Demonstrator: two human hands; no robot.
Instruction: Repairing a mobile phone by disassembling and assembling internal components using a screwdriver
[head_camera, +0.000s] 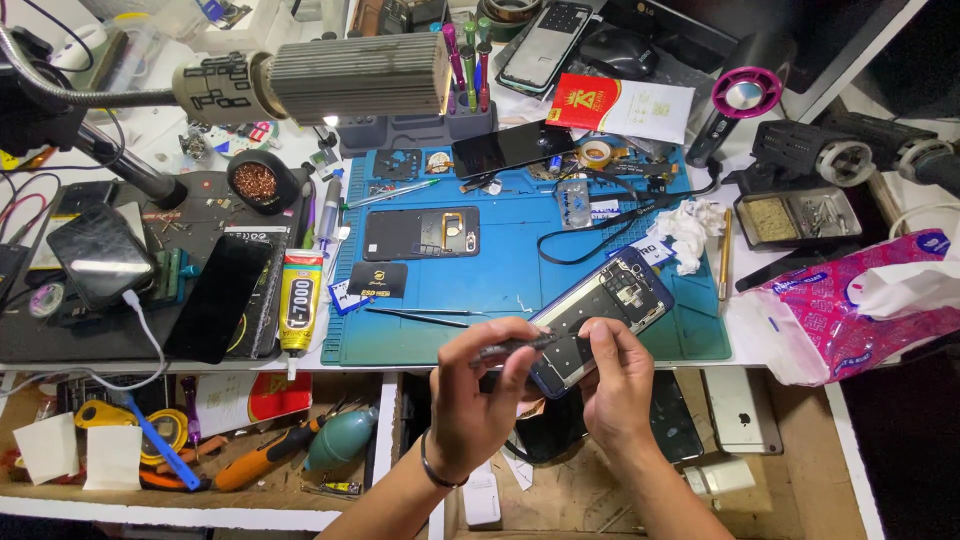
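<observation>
Holding an opened phone (600, 325) with its back cover off, the right hand (620, 390) is clamped on the lower end of the frame, just above the front edge of the blue work mat (500, 280). The left hand (480, 385) is closed on a thin dark tool (510, 347) whose tip rests on the exposed interior. Judged step: working at a small fastener or part inside the frame. The next move would call for a steady tip and a firm hold on the tilted frame, since the part is too small to make out.

Packages and labels noted on the table (760, 330):
- Yellow-labelled glue tube (299, 305), upright in orientation, left of the mat.
- Small black card (377, 280) with pale print, lying on the mat's left part.
- Red and white flat packet (620, 105), behind the mat, right of centre.
- Pink and white patterned bag (850, 310), at the right edge.
- Red and white paper (255, 397) in the open drawer below, left.

A separate back cover (420, 233) lies flat on the mat, well apart from both hands.
</observation>
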